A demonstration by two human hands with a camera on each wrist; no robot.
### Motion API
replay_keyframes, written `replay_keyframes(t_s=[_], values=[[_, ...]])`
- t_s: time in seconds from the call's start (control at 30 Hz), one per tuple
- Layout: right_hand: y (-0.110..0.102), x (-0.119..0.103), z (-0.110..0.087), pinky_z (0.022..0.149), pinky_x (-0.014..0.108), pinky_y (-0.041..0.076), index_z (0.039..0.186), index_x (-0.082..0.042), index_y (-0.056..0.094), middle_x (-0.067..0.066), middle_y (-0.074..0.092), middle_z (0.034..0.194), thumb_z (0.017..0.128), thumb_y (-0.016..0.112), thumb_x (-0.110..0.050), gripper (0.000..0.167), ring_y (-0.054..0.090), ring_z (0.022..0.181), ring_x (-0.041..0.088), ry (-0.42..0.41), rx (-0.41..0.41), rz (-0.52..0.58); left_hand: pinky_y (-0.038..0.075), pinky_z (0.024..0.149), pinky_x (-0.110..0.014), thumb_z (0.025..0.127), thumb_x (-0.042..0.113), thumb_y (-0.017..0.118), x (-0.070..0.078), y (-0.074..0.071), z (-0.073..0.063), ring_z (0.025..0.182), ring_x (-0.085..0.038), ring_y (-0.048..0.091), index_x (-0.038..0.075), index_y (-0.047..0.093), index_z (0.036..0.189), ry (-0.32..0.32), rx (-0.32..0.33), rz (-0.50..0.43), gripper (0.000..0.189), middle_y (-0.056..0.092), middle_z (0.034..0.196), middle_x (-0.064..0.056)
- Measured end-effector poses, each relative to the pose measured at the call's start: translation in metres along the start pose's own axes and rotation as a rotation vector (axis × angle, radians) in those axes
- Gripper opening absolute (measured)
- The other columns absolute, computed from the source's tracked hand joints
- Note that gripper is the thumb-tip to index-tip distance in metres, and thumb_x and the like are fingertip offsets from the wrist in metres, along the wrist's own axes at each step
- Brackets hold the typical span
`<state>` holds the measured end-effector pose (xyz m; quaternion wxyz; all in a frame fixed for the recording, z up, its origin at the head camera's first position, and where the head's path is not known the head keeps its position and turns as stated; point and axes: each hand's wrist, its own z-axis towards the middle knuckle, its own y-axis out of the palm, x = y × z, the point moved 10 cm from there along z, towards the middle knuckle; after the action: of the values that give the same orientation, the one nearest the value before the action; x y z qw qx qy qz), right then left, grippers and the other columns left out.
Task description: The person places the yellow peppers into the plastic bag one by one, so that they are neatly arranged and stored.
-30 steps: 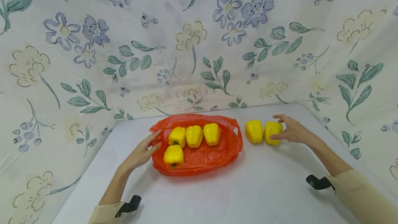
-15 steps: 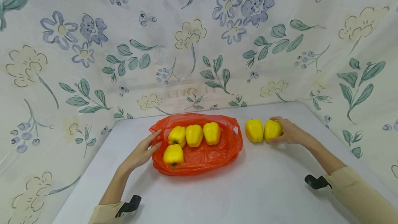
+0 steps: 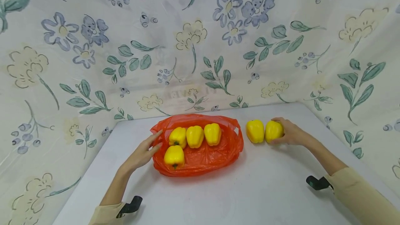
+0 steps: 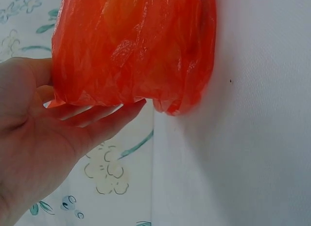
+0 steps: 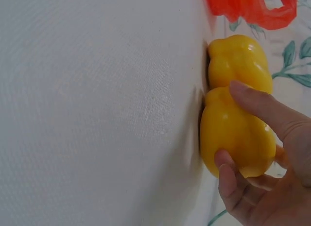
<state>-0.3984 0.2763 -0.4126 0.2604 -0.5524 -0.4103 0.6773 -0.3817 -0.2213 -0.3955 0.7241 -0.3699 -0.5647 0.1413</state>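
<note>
At the right of the table, my right hand (image 3: 292, 133) grips a yellow bell pepper (image 3: 273, 131), its thumb and fingers around the sides. The right wrist view shows the thumb (image 5: 257, 104) across one face and fingertips on another. A second bell pepper (image 3: 255, 131) stands just left of it. My left hand (image 3: 142, 153) rests with extended fingers at the left side of a red plastic bag (image 3: 206, 164), which lies wide open. In the left wrist view, the fingers (image 4: 104, 131) run along the bag's outer side, partly hidden by it. Several yellow bell peppers (image 3: 195, 136) sit inside.
The white table (image 3: 231, 197) meets a floral cloth backdrop (image 3: 200, 79) along its back and sides. A bag handle loop (image 5: 279, 17) reaches toward the two peppers on the right. Dark wrist cameras (image 3: 318, 182) extend from both sleeves.
My right hand has closed its fingers around the right-hand pepper, where a second ago it hovered with them spread. The left hand and the bag stay in place.
</note>
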Motion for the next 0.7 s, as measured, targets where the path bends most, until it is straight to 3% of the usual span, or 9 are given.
replay_keyframes(t_s=[0.3,0.7], values=[[-0.002,-0.006,0.001,0.097,0.062,0.046,0.141,0.003,0.038,0.029,0.053,0.131,0.076,0.082,-0.042,0.090,0.054,0.112,0.040,-0.007,0.003,-0.036,0.035,0.111,-0.061,0.102,0.014,0.050,-0.001,0.001,0.000,0.145,-0.045,0.029,0.015,0.028,0.156,0.002,-0.006,-0.010,0.058,0.030,0.159,-0.020],[-0.031,-0.026,0.006,0.095,0.058,0.049,0.145,-0.001,0.036,0.027,0.051,0.133,0.075,0.082,-0.044,0.094,0.054,0.110,0.038,-0.008,0.068,-0.036,0.038,0.109,-0.059,0.102,0.013,0.050,-0.001,-0.002,0.000,0.145,-0.045,0.030,0.015,0.028,0.156,0.009,0.003,-0.011,0.058,0.030,0.159,-0.020]])
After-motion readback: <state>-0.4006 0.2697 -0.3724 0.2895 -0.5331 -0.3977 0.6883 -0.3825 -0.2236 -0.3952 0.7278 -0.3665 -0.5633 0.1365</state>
